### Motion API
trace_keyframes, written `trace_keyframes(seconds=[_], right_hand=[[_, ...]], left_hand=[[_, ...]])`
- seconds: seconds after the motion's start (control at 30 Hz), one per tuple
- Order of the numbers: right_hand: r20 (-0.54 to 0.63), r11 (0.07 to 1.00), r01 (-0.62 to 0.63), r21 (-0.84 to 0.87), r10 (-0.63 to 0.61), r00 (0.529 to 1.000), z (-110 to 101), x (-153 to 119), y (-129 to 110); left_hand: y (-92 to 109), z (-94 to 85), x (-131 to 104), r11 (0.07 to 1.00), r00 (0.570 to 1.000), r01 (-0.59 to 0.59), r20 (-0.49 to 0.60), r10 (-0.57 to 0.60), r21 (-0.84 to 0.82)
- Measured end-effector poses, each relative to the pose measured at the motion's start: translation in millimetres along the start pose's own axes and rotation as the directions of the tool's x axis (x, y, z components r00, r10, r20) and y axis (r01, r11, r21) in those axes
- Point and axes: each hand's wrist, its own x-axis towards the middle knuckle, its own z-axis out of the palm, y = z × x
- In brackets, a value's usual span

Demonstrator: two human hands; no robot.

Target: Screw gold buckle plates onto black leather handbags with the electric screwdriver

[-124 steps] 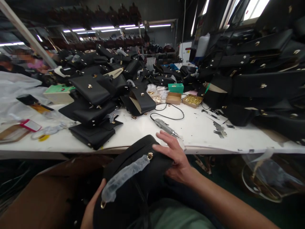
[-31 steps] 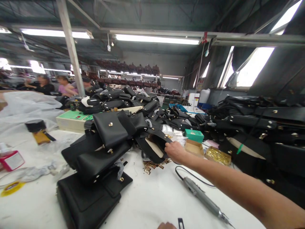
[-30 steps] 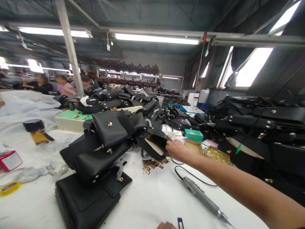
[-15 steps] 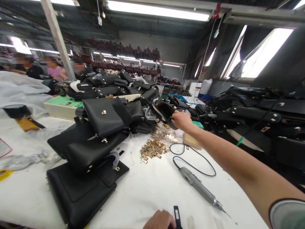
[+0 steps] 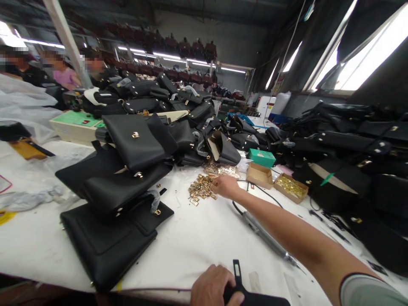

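My left hand (image 5: 214, 285) is at the bottom of the view, its thumb and fingers closed on a black leather flap (image 5: 255, 297) with a slotted tab pointing up. My right hand (image 5: 225, 187) reaches out to a pile of small gold metal clasps (image 5: 199, 189), fingers bent together at its right edge; what is between the fingertips is hidden. Beneath the right forearm lies a grey electric screwdriver (image 5: 266, 236) with a black cord. Beyond the pile, a black leather bag (image 5: 225, 148) stands with its mouth open.
Several black bags (image 5: 108, 246) are stacked on the left of the white table (image 5: 181, 255). To the right are a cardboard box (image 5: 259, 175), a box of gold parts (image 5: 290, 188) and a green box (image 5: 261, 157). More bags are heaped behind; co-workers sit far left.
My right hand has let go of the black bag by the far heap and come back to the gold clasps. The leather flap in my left hand shows more. The view has tilted down.
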Motion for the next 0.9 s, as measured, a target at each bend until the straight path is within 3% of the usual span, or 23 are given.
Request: trace_keyframes(seconds=[0.17, 0.33, 0.67, 0.8, 0.9], right_hand=[[-0.026, 0.985, -0.135, 0.107, 0.139, 0.990, 38.1, -9.0, 5.8], [-0.120, 0.952, -0.181, 0.246, 0.215, 0.969, 48.6, -21.3, 4.4], [-0.332, 0.904, 0.003, 0.427, 0.154, 0.931, 41.1, -75.6, 6.6], [-0.343, 0.895, 0.104, 0.434, 0.057, 0.938, 48.8, -103.3, -0.7], [-0.286, 0.891, 0.165, 0.422, -0.042, 0.957, 57.6, -125.7, -1.7]], left_hand=[[15.8, -14.5, 1.4, 0.996, 0.997, 0.074, 0.017, -0.073, -0.050], [30.2, -24.5, 1.4, 0.980, 0.985, 0.174, 0.023, -0.172, -0.100], [41.0, -30.0, -4.0, 0.978, 0.980, 0.197, -0.026, -0.199, -0.072], [44.3, -28.7, -3.9, 0.982, 0.983, 0.180, -0.038, -0.182, -0.047], [45.3, -26.4, -3.9, 0.985, 0.984, 0.165, -0.058, -0.167, -0.041]])
